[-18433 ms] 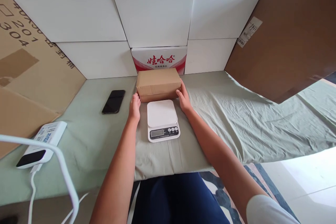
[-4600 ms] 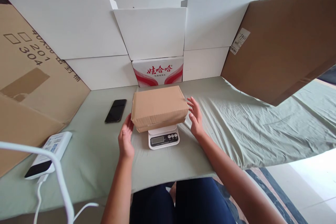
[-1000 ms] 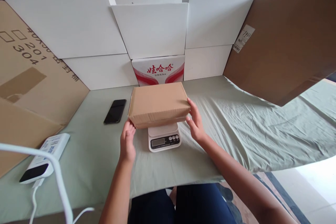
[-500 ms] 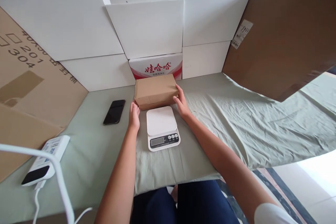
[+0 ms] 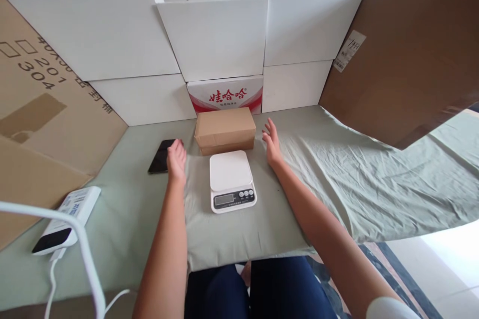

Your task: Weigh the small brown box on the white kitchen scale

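A closed brown cardboard box (image 5: 225,128) rests on the green cloth just behind a white kitchen scale (image 5: 231,180), whose platform is bare. My left hand (image 5: 175,159) hovers open to the left of the box, over the near end of a black phone (image 5: 161,155). To the right of the box my right hand (image 5: 271,143) is open, fingers spread, a short gap from the box's side. Neither hand touches the box.
White boxes (image 5: 215,37) and a red-and-white printed carton (image 5: 226,93) form a wall at the back. Large brown cardboard sheets lean at the left (image 5: 41,104) and right (image 5: 407,55). A white device with a cable (image 5: 65,219) lies at the front left.
The box went from the scale back to the cloth behind it. Since half a second ago both hands have let go of it and moved outward.
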A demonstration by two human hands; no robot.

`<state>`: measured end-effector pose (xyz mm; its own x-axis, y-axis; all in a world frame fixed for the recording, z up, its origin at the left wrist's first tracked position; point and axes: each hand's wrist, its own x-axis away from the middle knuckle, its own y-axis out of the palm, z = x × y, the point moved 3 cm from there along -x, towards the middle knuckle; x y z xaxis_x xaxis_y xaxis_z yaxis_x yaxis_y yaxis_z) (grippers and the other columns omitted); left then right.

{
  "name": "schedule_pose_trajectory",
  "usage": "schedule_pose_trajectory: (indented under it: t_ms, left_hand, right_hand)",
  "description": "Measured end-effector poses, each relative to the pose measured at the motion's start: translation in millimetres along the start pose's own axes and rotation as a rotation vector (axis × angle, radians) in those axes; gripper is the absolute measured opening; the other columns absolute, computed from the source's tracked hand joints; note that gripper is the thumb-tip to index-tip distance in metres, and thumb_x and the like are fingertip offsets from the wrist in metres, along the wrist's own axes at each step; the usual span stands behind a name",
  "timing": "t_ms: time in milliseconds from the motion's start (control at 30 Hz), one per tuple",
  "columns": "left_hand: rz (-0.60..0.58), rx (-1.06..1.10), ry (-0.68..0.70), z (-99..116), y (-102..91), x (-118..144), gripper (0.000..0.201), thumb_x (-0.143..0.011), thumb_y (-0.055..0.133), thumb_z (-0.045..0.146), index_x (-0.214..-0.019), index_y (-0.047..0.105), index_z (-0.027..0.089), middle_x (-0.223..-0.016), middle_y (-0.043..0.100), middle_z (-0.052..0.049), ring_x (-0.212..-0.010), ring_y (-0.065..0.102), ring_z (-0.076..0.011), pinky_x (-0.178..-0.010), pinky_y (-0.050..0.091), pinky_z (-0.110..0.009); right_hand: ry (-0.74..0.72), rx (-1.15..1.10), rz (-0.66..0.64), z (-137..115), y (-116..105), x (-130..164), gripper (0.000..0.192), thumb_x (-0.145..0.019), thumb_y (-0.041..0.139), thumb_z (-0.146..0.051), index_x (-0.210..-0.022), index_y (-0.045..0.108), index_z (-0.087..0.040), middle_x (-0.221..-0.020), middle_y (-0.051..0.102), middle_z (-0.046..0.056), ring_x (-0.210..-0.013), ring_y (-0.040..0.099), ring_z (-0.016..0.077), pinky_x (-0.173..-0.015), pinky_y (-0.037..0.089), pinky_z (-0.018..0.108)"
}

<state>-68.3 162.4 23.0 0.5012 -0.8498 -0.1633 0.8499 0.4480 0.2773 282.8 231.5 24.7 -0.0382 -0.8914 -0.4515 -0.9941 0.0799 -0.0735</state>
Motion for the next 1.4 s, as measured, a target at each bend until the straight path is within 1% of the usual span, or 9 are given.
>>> schedule_pose_trajectory:
  t_ms: [200, 300, 400, 533, 667, 800, 967, 1167, 1400]
  left_hand:
    - [-0.101, -0.069, -0.068, -20, 29.4, 6, 0.097, -0.080, 0.051, 0.090, -0.148, 0.063, 0.023, -0.168, 0.043, -0.019, -0.158, 0.037, -0.0333, -0.129, 0.029, -0.049]
    - [-0.133, -0.074, -0.028, -17, 33.9, 13, 0.098, -0.078, 0.056, 0.090, -0.146, 0.065, 0.020, -0.164, 0.048, -0.021, -0.156, 0.041, -0.0353, -0.128, 0.030, -0.050]
    - [-0.150, -0.060, 0.046, -4, 34.0, 27, 0.096, -0.079, 0.059, 0.087, -0.147, 0.064, 0.019, -0.163, 0.050, -0.021, -0.155, 0.043, -0.0358, -0.128, 0.032, -0.049]
    - [-0.133, -0.027, 0.147, 19, 29.8, 45, 0.092, -0.081, 0.058, 0.085, -0.146, 0.065, 0.020, -0.161, 0.052, -0.021, -0.155, 0.043, -0.0365, -0.127, 0.033, -0.051]
    - [-0.115, 0.001, 0.200, 34, 20.8, 69, 0.090, -0.080, 0.061, 0.084, -0.143, 0.067, 0.020, -0.156, 0.058, -0.022, -0.153, 0.045, -0.0391, -0.125, 0.035, -0.056]
    - [-0.075, 0.011, 0.217, 34, -0.4, 113, 0.079, -0.085, 0.062, 0.075, -0.141, 0.069, 0.020, -0.149, 0.064, -0.021, -0.150, 0.050, -0.0401, -0.123, 0.039, -0.058]
    - [-0.063, -0.045, 0.191, 24, -24.3, 158, 0.080, -0.083, 0.062, 0.078, -0.136, 0.073, 0.019, -0.138, 0.071, -0.021, -0.138, 0.062, -0.0414, -0.120, 0.042, -0.061]
    - [-0.087, -0.065, 0.143, 22, -23.9, 159, 0.079, -0.086, 0.059, 0.077, -0.140, 0.070, 0.019, -0.144, 0.067, -0.022, -0.138, 0.061, -0.0421, -0.119, 0.044, -0.062]
    - [-0.116, -0.064, 0.116, 25, -19.7, 156, 0.079, -0.089, 0.060, 0.073, -0.145, 0.067, 0.018, -0.151, 0.062, -0.022, -0.144, 0.056, -0.0418, -0.121, 0.042, -0.060]
  right_hand:
    - [0.007, -0.071, -0.180, -15, 30, 9, 0.083, -0.094, 0.055, -0.071, -0.164, 0.036, -0.031, -0.173, 0.038, 0.007, -0.154, 0.045, 0.0325, -0.124, 0.043, 0.055]
    - [-0.033, -0.022, -0.197, -20, 31, 13, 0.083, -0.095, 0.051, -0.074, -0.165, 0.036, -0.030, -0.174, 0.037, 0.007, -0.157, 0.041, 0.0321, -0.123, 0.044, 0.054]
    - [-0.130, 0.049, -0.174, -28, 27, 19, 0.085, -0.096, 0.047, -0.076, -0.166, 0.032, -0.031, -0.176, 0.033, 0.006, -0.161, 0.035, 0.0305, -0.127, 0.040, 0.053]
    - [-0.241, 0.015, -0.132, -48, 23, 27, 0.090, -0.098, 0.044, -0.077, -0.171, 0.015, -0.032, -0.176, 0.031, 0.009, -0.159, 0.039, 0.0310, -0.126, 0.041, 0.053]
    - [-0.292, -0.015, -0.114, -69, 15, 45, 0.086, -0.100, 0.044, -0.075, -0.170, 0.012, -0.037, -0.175, 0.032, 0.009, -0.157, 0.042, 0.0325, -0.125, 0.042, 0.056]
    - [-0.287, 0.036, -0.139, -76, -3, 80, 0.082, -0.100, 0.043, -0.073, -0.170, 0.014, -0.042, -0.172, 0.032, 0.006, -0.159, 0.037, 0.0333, -0.125, 0.041, 0.058]
    - [-0.254, 0.096, -0.177, -74, -22, 117, 0.081, -0.098, 0.042, -0.076, -0.169, 0.017, -0.044, -0.166, 0.032, 0.007, -0.158, 0.036, 0.0355, -0.122, 0.044, 0.060]
    - [-0.201, 0.090, -0.193, -73, -20, 122, 0.077, -0.099, 0.042, -0.073, -0.167, 0.021, -0.044, -0.166, 0.031, 0.007, -0.158, 0.036, 0.0347, -0.123, 0.043, 0.059]
    - [-0.221, 0.060, -0.184, -79, -19, 122, 0.067, -0.102, 0.046, -0.066, -0.164, 0.032, -0.044, -0.164, 0.035, 0.007, -0.156, 0.037, 0.0342, -0.122, 0.045, 0.058]
